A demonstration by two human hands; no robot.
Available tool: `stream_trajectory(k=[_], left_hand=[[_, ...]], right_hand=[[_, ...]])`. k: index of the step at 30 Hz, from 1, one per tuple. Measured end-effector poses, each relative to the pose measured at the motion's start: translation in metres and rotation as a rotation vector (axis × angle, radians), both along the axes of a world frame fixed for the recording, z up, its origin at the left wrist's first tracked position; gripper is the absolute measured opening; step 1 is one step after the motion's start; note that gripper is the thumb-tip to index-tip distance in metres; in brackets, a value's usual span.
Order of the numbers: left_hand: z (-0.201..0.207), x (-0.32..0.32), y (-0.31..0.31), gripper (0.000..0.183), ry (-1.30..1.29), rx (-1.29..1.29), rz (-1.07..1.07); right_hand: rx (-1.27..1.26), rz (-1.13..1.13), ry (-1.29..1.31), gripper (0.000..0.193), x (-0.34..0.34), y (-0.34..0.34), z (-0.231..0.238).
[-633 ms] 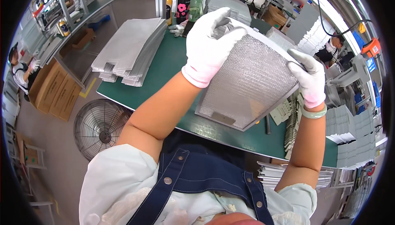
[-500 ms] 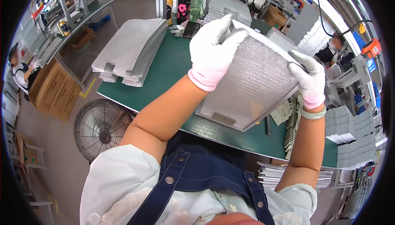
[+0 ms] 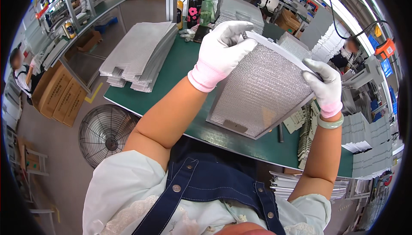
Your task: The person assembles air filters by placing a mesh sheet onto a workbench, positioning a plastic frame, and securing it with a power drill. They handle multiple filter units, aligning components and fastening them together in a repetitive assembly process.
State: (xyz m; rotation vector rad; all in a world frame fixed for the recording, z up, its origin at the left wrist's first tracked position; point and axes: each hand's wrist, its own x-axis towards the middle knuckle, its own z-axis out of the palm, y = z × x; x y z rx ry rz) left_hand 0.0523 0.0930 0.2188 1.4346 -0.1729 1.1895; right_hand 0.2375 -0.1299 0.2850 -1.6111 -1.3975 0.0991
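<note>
I hold a rectangular metal mesh filter panel (image 3: 264,91) tilted above the green worktable (image 3: 171,84). My left hand (image 3: 221,50), in a white glove, grips the panel's far upper corner. My right hand (image 3: 326,84), also gloved, with a pale green bangle on the wrist, grips the panel's right edge. The panel's near lower edge hangs just over the table. A stack of similar mesh sheets (image 3: 139,54) lies on the table to the left.
Bottles and small items (image 3: 199,11) stand at the table's far edge. A floor fan (image 3: 105,134) sits below the table's near-left edge beside cardboard boxes (image 3: 60,95). Stacks of white parts (image 3: 307,129) lie at right. Other people work at left and far back.
My left hand has shifted its grip slightly on the panel's upper corner; the panel stays held in nearly the same tilted pose.
</note>
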Motion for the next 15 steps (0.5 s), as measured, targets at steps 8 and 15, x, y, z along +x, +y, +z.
stream_trajectory(k=[8, 15], left_hand=[[-0.003, -0.001, 0.004, 0.049, 0.128, 0.069, 0.051], [-0.01, 0.0, -0.003, 0.051, 0.149, 0.218, 0.294]], right_hand=[[-0.071, -0.031, -0.07, 0.03, -0.002, 0.004, 0.007], [0.06, -0.051, -0.712, 0.036, -0.029, 0.014, 0.02]])
